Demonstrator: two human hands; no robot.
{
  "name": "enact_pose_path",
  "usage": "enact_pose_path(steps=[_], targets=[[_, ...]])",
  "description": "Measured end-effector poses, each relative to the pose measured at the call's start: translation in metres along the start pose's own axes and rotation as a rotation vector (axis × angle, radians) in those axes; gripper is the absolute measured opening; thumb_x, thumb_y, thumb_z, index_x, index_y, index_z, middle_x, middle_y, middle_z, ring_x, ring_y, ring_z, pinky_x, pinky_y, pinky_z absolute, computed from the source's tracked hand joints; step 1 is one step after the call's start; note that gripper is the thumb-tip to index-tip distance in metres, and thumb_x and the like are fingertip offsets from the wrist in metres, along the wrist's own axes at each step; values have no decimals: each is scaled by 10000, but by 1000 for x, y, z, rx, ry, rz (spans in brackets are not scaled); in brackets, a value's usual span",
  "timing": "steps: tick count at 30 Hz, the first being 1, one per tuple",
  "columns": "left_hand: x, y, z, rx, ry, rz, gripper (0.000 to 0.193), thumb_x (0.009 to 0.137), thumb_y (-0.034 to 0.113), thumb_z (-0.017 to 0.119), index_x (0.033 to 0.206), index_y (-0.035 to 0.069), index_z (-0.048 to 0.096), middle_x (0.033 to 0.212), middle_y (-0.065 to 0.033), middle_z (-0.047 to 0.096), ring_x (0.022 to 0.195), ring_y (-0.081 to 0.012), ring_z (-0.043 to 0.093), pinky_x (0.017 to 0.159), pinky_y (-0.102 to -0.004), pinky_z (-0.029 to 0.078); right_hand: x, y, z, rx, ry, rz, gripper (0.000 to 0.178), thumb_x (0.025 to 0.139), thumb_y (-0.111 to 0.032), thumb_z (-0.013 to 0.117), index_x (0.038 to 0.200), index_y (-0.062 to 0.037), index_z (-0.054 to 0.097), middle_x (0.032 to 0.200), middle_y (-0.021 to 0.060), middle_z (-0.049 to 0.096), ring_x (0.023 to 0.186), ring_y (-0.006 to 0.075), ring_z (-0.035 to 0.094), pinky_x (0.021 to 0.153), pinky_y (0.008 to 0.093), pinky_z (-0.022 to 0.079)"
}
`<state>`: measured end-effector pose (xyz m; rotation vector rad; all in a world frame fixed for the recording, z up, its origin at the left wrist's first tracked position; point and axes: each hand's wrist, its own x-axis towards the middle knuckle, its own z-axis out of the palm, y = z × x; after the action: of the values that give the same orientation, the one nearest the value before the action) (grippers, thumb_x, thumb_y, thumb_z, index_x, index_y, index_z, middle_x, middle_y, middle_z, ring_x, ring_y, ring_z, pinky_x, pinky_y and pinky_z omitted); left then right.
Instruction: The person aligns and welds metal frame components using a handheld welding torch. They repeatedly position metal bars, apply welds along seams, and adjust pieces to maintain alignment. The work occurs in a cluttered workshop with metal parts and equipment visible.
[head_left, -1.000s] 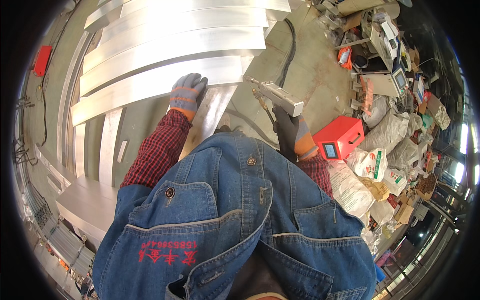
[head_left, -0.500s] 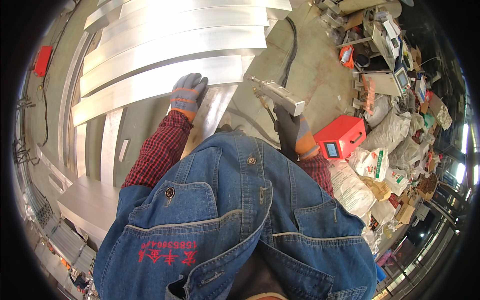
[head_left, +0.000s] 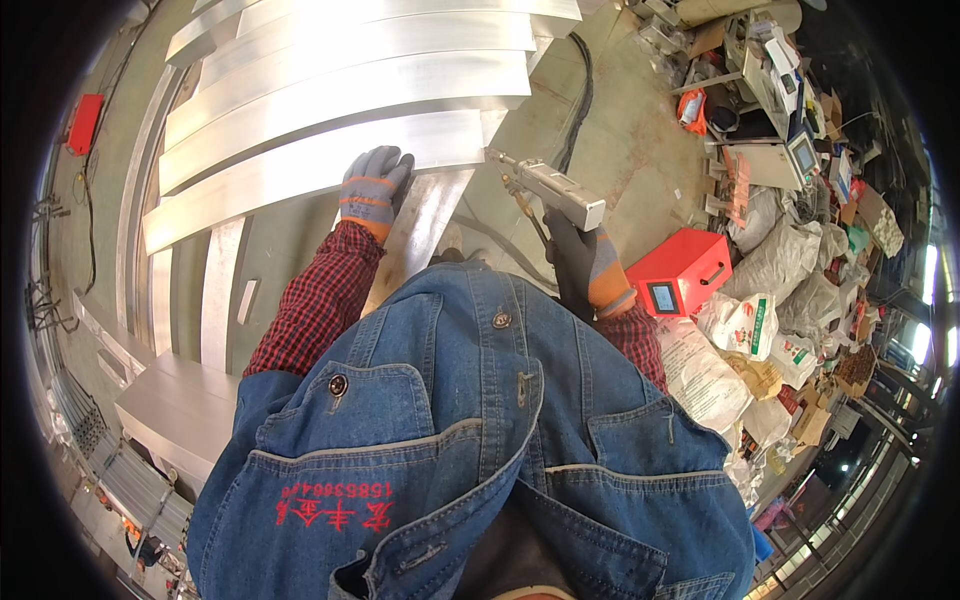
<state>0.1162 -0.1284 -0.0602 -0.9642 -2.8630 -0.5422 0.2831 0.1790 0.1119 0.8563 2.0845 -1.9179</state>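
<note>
My left hand [head_left: 374, 188], in a grey and orange work glove, lies over the near edge of a shiny flat metal bar [head_left: 270, 185]. Its fingers are close together and bent over the bar, with the tips partly hidden. My right hand [head_left: 590, 262], gloved alike, is wrapped round the dark handle of a silver welding gun [head_left: 558, 192]. The gun's narrow nozzle points left at the right end of that same bar, very near it; whether they touch I cannot tell. A hose runs along below the gun's body.
More parallel metal bars [head_left: 400, 78] lie beyond, across a metal frame [head_left: 432, 215]. Right of my right hand stands a red box with a small screen [head_left: 680, 272]. Sacks [head_left: 775, 255] and clutter pile up at far right. A black cable [head_left: 580, 100] crosses the floor.
Almost nothing differs. The bars and the gun sit a few pixels further left in view, and both hands keep their hold.
</note>
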Motion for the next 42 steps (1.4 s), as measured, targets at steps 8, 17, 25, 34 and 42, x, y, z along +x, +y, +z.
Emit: enact_pose_path(steps=[8, 17, 25, 34, 42], targets=[[0, 0, -1, 28, -4, 7, 310, 1039, 171, 733, 1340, 177, 807, 1557, -144, 693, 1515, -401, 581, 1273, -558, 463, -3, -1, 1, 27, -11, 23, 446, 1143, -381, 659, 1398, -15, 642, 1058, 26, 621, 825, 129, 567, 691, 315, 477], [3, 3, -5, -20, 8, -6, 234, 1048, 198, 744, 1263, 157, 828, 1520, -155, 719, 1490, -409, 605, 1254, -560, 482, -2, -2, 0, -41, -11, 5, 431, 1147, -377, 644, 1375, -11, 647, 1032, 24, 609, 810, 128, 552, 683, 322, 467], [2, 4, -8, -23, -29, -18, 287, 1033, 172, 734, 1308, 166, 813, 1588, -168, 668, 1532, -416, 562, 1281, -559, 450, -2, -2, 1, 15, -8, 21, 519, 1131, -395, 656, 1466, 2, 653, 1018, 25, 656, 833, 124, 570, 696, 334, 473], [1, 0, -3, -9, -22, -4, 354, 1020, 147, 721, 1364, 178, 799, 1609, -151, 651, 1535, -414, 554, 1279, -558, 451, 0, 5, -4, -17, -23, 32, 563, 1107, -396, 681, 1487, 19, 672, 979, 18, 660, 831, 119, 571, 691, 339, 466], [2, -9, 0, 40, -25, 60, 455, 1024, 175, 742, 1478, 211, 749, 1586, -131, 673, 1519, -391, 573, 1264, -557, 466, -11, -1, -2, -47, -16, -41, 399, 1137, -377, 656, 1319, -22, 676, 973, 5, 611, 777, 122, 551, 657, 325, 452]])
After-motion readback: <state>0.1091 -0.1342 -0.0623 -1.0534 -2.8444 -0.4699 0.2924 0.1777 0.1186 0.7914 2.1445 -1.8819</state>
